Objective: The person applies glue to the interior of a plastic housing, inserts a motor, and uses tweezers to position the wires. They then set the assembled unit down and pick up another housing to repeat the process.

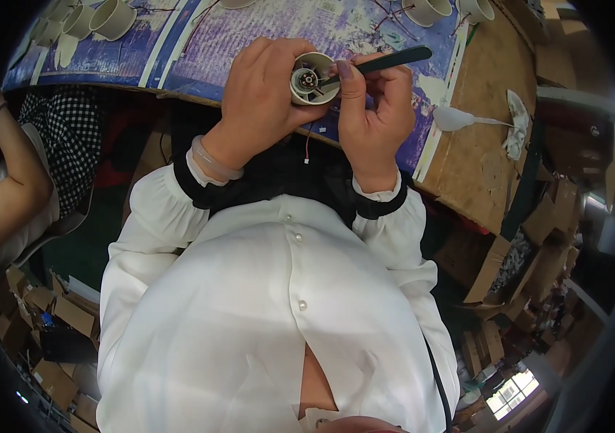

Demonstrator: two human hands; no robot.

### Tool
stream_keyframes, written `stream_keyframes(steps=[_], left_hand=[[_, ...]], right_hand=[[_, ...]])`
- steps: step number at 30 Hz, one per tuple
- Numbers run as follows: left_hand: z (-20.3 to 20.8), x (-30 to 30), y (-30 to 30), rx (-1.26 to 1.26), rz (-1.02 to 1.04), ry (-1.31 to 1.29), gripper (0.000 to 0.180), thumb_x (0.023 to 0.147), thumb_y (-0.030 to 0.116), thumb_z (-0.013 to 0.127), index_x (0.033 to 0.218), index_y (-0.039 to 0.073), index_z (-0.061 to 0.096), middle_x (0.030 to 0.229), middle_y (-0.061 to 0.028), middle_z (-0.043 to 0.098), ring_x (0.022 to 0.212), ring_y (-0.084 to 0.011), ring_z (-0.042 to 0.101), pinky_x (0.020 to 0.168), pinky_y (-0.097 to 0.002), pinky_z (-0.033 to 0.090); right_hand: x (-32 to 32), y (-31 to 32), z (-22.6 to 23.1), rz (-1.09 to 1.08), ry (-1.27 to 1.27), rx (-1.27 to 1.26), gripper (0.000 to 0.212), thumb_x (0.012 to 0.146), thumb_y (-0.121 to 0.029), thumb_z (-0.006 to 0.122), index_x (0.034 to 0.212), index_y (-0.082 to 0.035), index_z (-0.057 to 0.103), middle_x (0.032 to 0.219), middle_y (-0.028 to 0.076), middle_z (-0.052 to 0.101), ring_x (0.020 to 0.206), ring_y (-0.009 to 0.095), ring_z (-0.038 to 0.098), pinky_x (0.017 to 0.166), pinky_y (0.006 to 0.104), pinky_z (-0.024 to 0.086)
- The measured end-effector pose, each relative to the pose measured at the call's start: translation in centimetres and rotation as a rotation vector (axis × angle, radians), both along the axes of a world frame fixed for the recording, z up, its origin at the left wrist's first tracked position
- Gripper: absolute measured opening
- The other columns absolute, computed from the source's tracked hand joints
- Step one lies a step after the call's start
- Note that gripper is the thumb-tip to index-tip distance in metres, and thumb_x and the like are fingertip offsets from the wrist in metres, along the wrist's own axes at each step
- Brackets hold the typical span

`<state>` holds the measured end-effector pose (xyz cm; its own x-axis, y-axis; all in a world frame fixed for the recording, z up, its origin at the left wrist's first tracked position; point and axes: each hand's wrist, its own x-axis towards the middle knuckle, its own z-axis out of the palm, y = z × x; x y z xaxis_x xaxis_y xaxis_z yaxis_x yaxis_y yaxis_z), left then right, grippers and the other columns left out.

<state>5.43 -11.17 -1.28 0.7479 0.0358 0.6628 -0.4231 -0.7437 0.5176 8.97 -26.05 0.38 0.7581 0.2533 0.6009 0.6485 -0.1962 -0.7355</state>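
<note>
My left hand (257, 108) is wrapped round a cream cup-shaped housing (316, 60), tilted so its open mouth faces me. Inside the housing sits a round part with a dark centre (307, 79). Between the thumb and fingers of my right hand (374, 119) are dark green tweezers (401, 58). Their tip reaches into the housing beside the round part; whether it grips anything is too small to tell. Below the housing, a thin dark red wire (307, 143) hangs down, ending in a small white connector (306, 161).
More cream cups (112, 20) stand at the far left, and another cup (426, 10) at the far right, with thin wires nearby. To the right lie a white nozzle bottle (453, 119) and a crumpled cloth (516, 126). A co-worker's arm (15, 180) is at left; cardboard boxes (491, 267) stand right.
</note>
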Motion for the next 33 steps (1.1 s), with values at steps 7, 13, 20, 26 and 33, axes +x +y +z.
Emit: stream_keyframes(steps=[7,13,20,26,33], left_hand=[[0.3,0.0,0.1,0.057,0.016,0.007,0.057,0.061,0.019,0.087,0.106,0.005,0.056,0.098,-0.0061,0.063,0.086,-0.0275,0.059,0.073,-0.0360,0.047],[0.0,0.0,-0.1,0.015,0.017,-0.005,0.061,0.058,0.018,0.086,0.108,0.008,0.053,0.093,-0.0055,0.061,0.085,-0.0293,0.057,0.074,-0.0383,0.044],[0.3,0.1,-0.1,-0.001,0.020,0.029,0.061,0.057,0.018,0.087,0.108,0.008,0.054,0.093,-0.0057,0.061,0.085,-0.0295,0.057,0.074,-0.0391,0.044],[0.5,0.2,0.1,0.029,0.016,0.013,0.062,0.056,0.017,0.087,0.109,0.008,0.054,0.096,-0.0062,0.061,0.085,-0.0300,0.057,0.075,-0.0392,0.044],[0.7,-0.4,-0.3,-0.014,0.011,0.079,0.063,0.055,0.016,0.087,0.109,0.008,0.055,0.097,-0.0057,0.061,0.086,-0.0295,0.057,0.075,-0.0393,0.044]], right_hand=[[0.0,-0.8,-0.1,0.047,0.158,0.131,0.014,0.093,-0.003,0.063,0.103,0.000,0.053,0.092,0.007,0.064,0.081,0.012,0.065,0.071,0.0220,0.051],[-0.1,-0.8,0.1,0.071,0.100,0.087,0.013,0.093,-0.003,0.063,0.101,0.000,0.053,0.091,0.008,0.065,0.081,0.012,0.064,0.074,0.0232,0.050],[-0.1,-0.8,0.5,0.060,0.110,0.007,0.011,0.093,-0.003,0.064,0.099,0.000,0.054,0.090,0.007,0.065,0.079,0.011,0.063,0.072,0.0224,0.048],[-0.1,-0.9,0.1,0.020,0.068,0.021,0.012,0.092,-0.004,0.066,0.098,-0.001,0.056,0.090,0.007,0.065,0.075,0.009,0.060,0.068,0.0213,0.046],[-0.3,-1.2,0.4,0.023,-0.022,-0.077,0.012,0.091,-0.004,0.066,0.098,-0.002,0.057,0.089,0.007,0.066,0.070,0.009,0.056,0.064,0.0213,0.044]])
